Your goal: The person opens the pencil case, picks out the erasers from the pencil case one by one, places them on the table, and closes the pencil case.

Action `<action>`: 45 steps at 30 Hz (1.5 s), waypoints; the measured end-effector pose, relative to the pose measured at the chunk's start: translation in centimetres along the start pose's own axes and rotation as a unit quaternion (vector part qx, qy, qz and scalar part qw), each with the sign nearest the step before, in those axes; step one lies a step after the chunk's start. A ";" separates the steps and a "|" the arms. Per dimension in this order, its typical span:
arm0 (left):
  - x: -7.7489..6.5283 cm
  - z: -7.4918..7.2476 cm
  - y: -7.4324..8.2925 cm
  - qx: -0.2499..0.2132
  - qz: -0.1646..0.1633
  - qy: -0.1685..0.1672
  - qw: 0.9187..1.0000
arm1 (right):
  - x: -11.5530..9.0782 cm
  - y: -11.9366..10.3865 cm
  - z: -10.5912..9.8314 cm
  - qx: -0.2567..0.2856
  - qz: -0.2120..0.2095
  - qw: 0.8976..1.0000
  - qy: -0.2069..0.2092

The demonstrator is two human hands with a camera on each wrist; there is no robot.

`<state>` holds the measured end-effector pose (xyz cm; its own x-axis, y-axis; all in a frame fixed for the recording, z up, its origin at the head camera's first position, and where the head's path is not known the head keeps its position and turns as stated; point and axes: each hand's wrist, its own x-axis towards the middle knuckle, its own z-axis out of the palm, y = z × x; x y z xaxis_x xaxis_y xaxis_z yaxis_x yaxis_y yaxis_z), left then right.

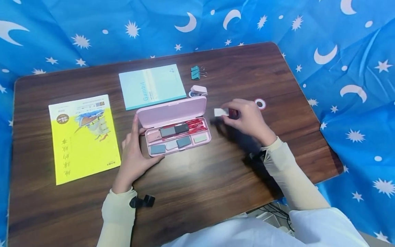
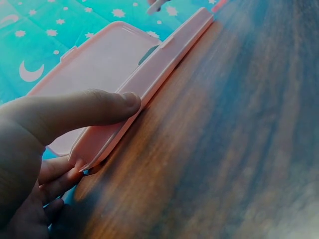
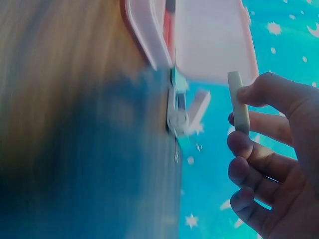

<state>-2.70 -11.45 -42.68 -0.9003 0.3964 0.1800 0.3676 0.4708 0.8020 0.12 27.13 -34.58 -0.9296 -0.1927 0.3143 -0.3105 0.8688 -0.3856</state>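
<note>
An open pink pencil case (image 1: pixel 172 113) stands on the table with its lid raised. Red pens (image 1: pixel 197 126), a grey-and-black block (image 1: pixel 174 130) and several eraser-like blocks (image 1: pixel 158 149) lie inside. My left hand (image 1: pixel 132 164) holds the case's left end, thumb along the front wall and other fingers around the end, as the left wrist view shows. To the right of the case, my right hand (image 1: pixel 247 116) pinches a small white eraser (image 3: pixel 239 102) between thumb and fingers. In the right wrist view its remaining fingers are loosely bent.
Behind the case lie a light-blue notebook (image 1: pixel 152 85), a small pink-and-white item (image 1: pixel 198 90) and teal binder clips (image 1: pixel 195 73). A yellow book (image 1: pixel 84 144) lies at left, a small tape roll (image 1: pixel 260 103) beyond the right hand. Blue curtain (image 1: pixel 197 24) surrounds the table (image 1: pixel 197 192).
</note>
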 end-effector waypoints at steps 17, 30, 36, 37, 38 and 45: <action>-1.6 -0.8 -0.6 -0.005 -0.021 0.033 0.999 | 1.3 4.3 0.7 -0.090 0.017 0.988 -0.126; -1.4 -1.1 -0.6 0.001 -0.018 0.029 0.999 | 1.1 4.3 1.1 -0.108 0.034 0.983 -0.143; -1.1 -0.9 -0.6 0.005 -0.010 0.021 1.000 | 0.4 4.0 0.9 -0.126 0.056 0.981 -0.139; -1.0 -0.8 -0.5 0.006 -0.009 0.017 1.000 | 0.3 3.8 0.8 -0.127 0.054 0.982 -0.128; -0.9 -0.7 -0.5 0.008 -0.009 0.014 1.000 | 0.2 3.6 0.5 -0.128 0.050 0.984 -0.114; -0.1 0.1 -0.2 0.004 -0.002 -0.007 1.000 | 0.5 -0.5 -0.1 -0.065 -0.004 0.998 -0.028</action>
<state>-2.68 -11.48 -42.87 -0.8982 0.4054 0.1696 0.3666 0.4784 0.7980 -0.17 26.65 -34.15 -0.9383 -0.2213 0.2659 -0.2923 0.9182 -0.2672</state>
